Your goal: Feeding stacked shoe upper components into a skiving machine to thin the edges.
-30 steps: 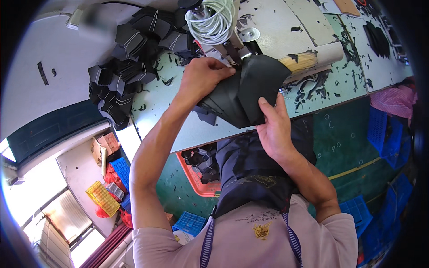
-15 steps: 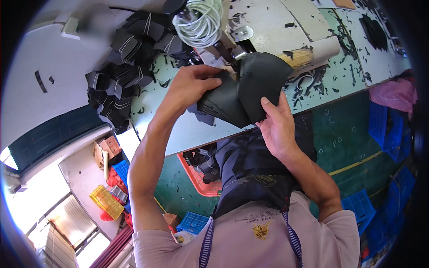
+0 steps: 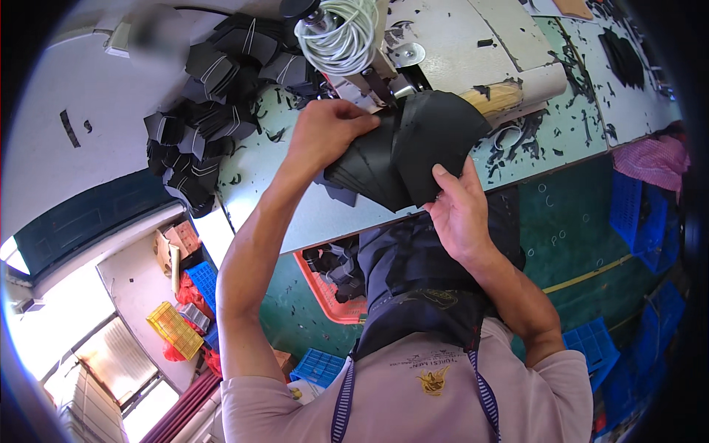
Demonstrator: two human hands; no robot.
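My left hand [image 3: 329, 133] is closed in a pinch, thumb and fingers on the upper edge of a layered stack of black sheet pieces [image 3: 367, 168] beside the machine. In my right hand [image 3: 459, 214] is a wide black curved piece [image 3: 437, 140], its lower corner gripped with the thumb on top. This curved piece overlaps the stack's right side; I cannot tell whether they are joined. Its upper edge lies at the metal foot of the machine [image 3: 382, 85]. The exact contact there is hidden.
Bundles of black pieces [image 3: 199, 122] tied with pale bands lie at the table's left. A coil of white tubing [image 3: 336, 40] hangs on the machine. Black scraps [image 3: 517, 136] litter the pale tabletop [image 3: 281, 210]. Below stands an orange basket [image 3: 325, 299] holding dark pieces.
My left hand has shifted slightly up and right along the stack, towards the machine. The right hand keeps its grip, and the black curved piece has moved only slightly.
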